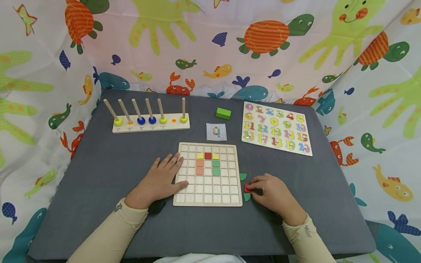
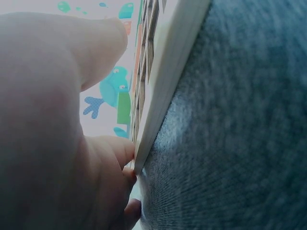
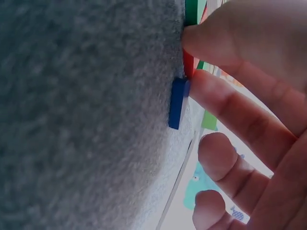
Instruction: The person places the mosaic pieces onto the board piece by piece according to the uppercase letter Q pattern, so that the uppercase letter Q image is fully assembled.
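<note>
A wooden grid board point(image 1: 208, 200) lies at the middle of the table. Red, yellow, orange and green tiles fill some of its upper squares. My left hand point(image 1: 161, 179) rests on the board's left edge with its fingers spread and thumb over the rim. To the right of the board, my right hand point(image 1: 273, 191) pinches a red tile point(image 1: 247, 188) between thumb and forefinger, at table level. One green quarter-round tile point(image 1: 243, 176) lies beyond it and another green tile point(image 1: 247, 197) nearer. A blue tile point(image 3: 178, 103) by the forefinger shows in the right wrist view.
Behind the board lie a small pattern card point(image 1: 216, 132) and a green block point(image 1: 223, 113). A peg stand point(image 1: 151, 126) with rings is at the back left, and a number puzzle board point(image 1: 276, 128) at the back right. A printed curtain point(image 1: 204, 36) surrounds the table.
</note>
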Demonstrator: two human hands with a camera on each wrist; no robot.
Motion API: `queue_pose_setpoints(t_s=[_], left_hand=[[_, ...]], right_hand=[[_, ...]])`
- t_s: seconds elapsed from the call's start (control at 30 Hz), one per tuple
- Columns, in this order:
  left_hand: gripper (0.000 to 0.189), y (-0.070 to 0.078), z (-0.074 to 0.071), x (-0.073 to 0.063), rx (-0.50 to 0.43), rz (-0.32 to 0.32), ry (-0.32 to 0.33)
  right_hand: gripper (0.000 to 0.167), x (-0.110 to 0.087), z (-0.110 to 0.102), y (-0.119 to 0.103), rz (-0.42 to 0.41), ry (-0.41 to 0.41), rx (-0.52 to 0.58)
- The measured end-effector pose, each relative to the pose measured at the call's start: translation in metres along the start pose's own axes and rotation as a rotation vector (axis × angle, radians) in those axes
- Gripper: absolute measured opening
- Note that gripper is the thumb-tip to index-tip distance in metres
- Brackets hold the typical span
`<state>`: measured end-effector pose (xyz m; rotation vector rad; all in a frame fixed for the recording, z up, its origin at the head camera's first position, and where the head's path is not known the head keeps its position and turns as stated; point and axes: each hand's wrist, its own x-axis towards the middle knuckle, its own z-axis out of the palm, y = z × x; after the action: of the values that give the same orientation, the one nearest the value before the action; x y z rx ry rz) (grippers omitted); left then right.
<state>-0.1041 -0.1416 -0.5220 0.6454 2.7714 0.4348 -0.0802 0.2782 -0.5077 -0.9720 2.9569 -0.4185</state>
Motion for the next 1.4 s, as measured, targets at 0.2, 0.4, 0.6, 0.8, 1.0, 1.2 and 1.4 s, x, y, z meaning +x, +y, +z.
queue_pose_setpoints(t_s=[0.2,0.4,0.6,0.8,1.0,1.2,1.4], left_hand=[[0.096,-0.002,0.002,0.0,-0.005,-0.003,0.001],[0.095,-0.002,0.002,0.0,-0.001,0.008,0.01],[0.094,-0.002,0.001,-0.001,-0.004,0.008,0.014],[0.094,0.0,0.0,-0.001,0.006,0.002,0.004],[0.095,-0.002,0.002,-0.001,0.018,-0.004,0.007],[0.096,-0.002,0.0,0.0,0.031,-0.015,-0.005],[0.096,-0.002,0.005,0.002,0.037,-0.023,-0.001]], right_hand=[[0.021,0.008,0.003,-0.003,-0.021,0.033,-0.035],[0.017,0.017,0.003,-0.007,-0.001,0.04,-0.057],[0.015,0.03,-0.004,-0.014,-0.023,0.071,-0.046],[0.014,0.044,-0.011,-0.025,-0.07,0.063,-0.03],[0.012,0.069,-0.011,-0.047,-0.159,0.062,0.046],[0.013,0.097,0.008,-0.066,-0.242,0.042,0.088],[0.019,0.11,0.022,-0.074,-0.292,0.041,0.08]])
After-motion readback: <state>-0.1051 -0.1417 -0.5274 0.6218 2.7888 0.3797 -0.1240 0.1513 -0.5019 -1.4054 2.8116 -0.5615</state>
